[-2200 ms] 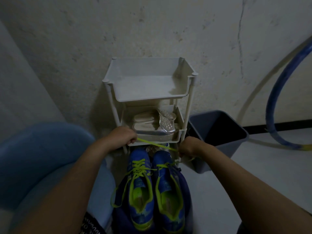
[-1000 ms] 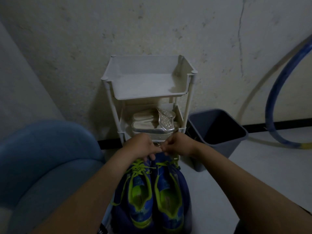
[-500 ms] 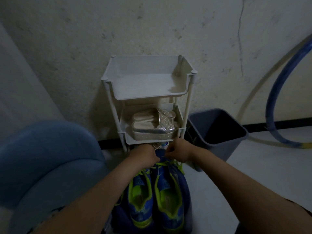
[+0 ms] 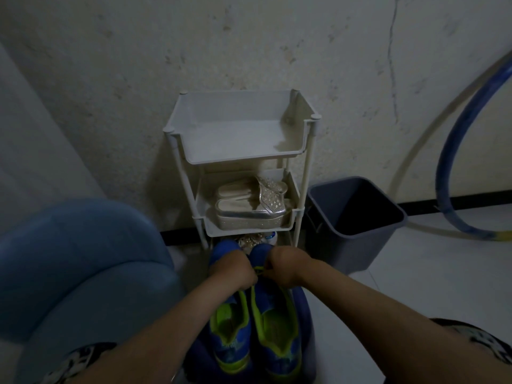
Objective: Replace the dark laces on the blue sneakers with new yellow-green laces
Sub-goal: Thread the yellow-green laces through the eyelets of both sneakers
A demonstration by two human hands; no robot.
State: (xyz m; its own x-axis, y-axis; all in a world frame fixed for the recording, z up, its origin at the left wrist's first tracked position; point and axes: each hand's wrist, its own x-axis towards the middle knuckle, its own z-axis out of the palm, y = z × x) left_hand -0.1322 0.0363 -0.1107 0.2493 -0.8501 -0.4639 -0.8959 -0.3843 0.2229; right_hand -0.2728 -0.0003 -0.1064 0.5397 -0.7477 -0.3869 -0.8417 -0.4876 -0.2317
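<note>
- Left hand (image 4: pixel 232 268) and right hand (image 4: pixel 284 264): both clenched, knuckles nearly touching. A short run of thin yellow-green lace (image 4: pixel 259 270) shows in the gap between them.
- This reads as both hands pinching that lace. The fingertips are hidden, so I can't tell the exact grip.
- Directly under the hands is the pair of blue fabric sneakers with yellow-green lining (image 4: pixel 277 328), side by side, toes pointing away from the person. The hands sit over the toe end of the lacing, on the shoe below the right hand.
- No dark laces in view.
- Step, my read: new lace being worked at the lower eyelets of that shoe — late in the task. The hands hide how far up either shoe is laced.
- Next move probably calls for evening the two ends, pulling snug, then crossing to the next eyelet pair toward the tongue — a fine pinch on the lace tip, the other hand steadying the shoe.
- Just beyond the hands: white plastic tiered rack (image 4: pixel 177 151), silver platform sandals (image 4: pixel 249 214) on its middle shelf.
- Right of the right hand: dark grey plastic bin (image 4: pixel 360 245). Farther right, a blue hoop (image 4: pixel 454 151) against the wall.
- Left of the left hand: blue cushioned seat (image 4: pixel 69 259).
</note>
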